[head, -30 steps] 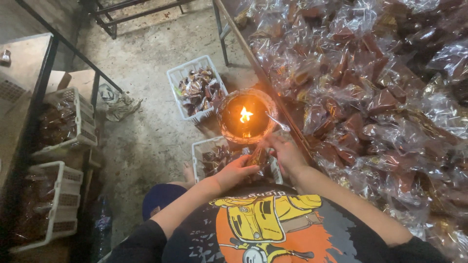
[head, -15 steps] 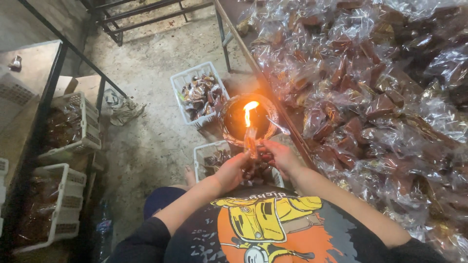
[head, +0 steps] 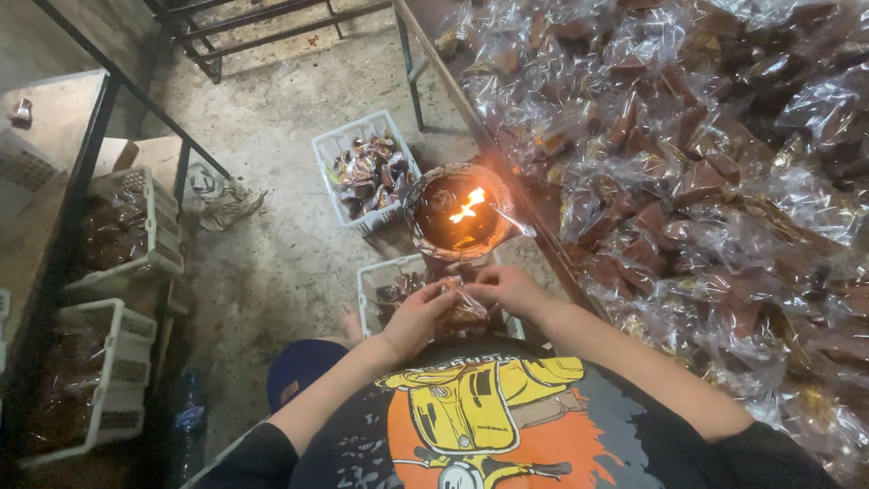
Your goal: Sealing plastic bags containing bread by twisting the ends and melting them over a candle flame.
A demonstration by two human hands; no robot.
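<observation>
My left hand (head: 415, 319) and my right hand (head: 509, 288) both grip a small clear plastic packet (head: 460, 304) with brown pieces inside, held low over a white basket (head: 371, 288) of similar packets. Just beyond the hands stands a round bowl (head: 458, 214) with a small open flame (head: 467, 206) burning in it and a thin metal rod resting on its rim. The packet sits below and nearer to me than the flame.
A long table (head: 706, 172) on the right is heaped with several clear packets of brown pieces. Another white basket (head: 364, 168) of packets stands on the concrete floor past the bowl. More white baskets (head: 127, 226) sit on a dark metal rack at left. A plastic bottle (head: 186, 426) stands at lower left.
Both hands have drawn the packet back from the flame, down toward the near basket. The flame has shrunk from a tall tongue to a small one.
</observation>
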